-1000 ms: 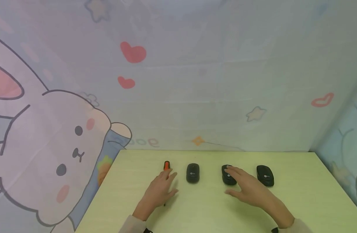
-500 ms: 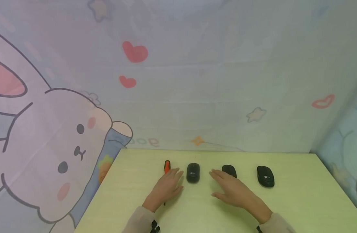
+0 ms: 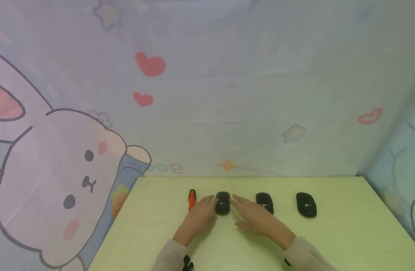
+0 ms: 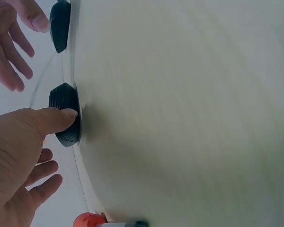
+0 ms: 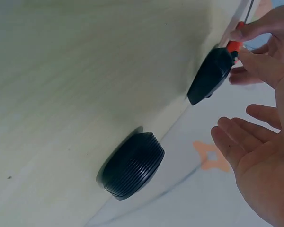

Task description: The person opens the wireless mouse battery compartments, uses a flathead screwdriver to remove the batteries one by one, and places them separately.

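Note:
Several small objects stand in a row on the table: a screwdriver with an orange and black handle, then black computer mice. My left hand is between the screwdriver and the leftmost mouse, fingertips right at the mouse's left side. In the left wrist view its thumb overlaps that mouse. On the other side, my right hand reaches in with extended fingers close to the mouse's right edge. The middle mouse is partly behind the right hand. In the right wrist view, the right palm faces the leftmost mouse.
A third mouse lies farther right on the pale yellow-green table. Behind the table's far edge hangs a cloth backdrop printed with a rabbit, hearts and stars. The screwdriver's lower part is hidden by the left hand.
My left hand has moved right, from over the screwdriver to the leftmost mouse. My right hand has moved left, off the middle mouse toward the same one. The mice and screwdriver stay put.

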`<state>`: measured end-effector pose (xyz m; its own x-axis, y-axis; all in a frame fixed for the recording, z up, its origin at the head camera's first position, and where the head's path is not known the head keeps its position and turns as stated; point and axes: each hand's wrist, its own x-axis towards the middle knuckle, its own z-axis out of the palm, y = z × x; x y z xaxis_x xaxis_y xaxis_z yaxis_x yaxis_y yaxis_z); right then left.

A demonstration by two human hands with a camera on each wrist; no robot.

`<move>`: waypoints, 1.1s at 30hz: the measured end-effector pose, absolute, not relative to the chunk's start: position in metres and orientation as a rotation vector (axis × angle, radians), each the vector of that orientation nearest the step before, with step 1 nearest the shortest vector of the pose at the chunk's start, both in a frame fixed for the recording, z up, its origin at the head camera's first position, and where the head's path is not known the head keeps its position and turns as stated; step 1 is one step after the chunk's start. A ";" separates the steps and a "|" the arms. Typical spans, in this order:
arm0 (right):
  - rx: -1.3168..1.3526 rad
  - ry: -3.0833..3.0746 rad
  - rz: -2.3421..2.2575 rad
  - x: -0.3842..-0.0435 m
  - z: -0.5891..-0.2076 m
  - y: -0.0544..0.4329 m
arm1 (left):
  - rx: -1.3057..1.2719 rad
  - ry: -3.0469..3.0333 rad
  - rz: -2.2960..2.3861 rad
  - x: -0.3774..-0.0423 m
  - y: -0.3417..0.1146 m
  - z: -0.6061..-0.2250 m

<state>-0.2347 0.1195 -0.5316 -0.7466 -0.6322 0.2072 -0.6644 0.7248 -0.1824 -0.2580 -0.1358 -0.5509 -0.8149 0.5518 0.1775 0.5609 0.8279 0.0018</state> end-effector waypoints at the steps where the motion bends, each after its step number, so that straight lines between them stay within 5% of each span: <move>1: 1.064 -2.799 0.357 -0.237 -0.532 0.118 | -0.878 -2.838 -0.082 -0.259 -0.136 -0.550; 33: 1.114 -2.646 0.307 -0.278 -0.561 0.080 | -0.991 -2.861 -0.291 -0.281 -0.131 -0.552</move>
<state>-0.2779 0.0800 -0.5609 -0.6750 -0.6688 0.3115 -0.7224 0.6850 -0.0947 -0.2814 -0.1305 -0.5516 -0.7834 0.6016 0.1559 0.6207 0.7701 0.1471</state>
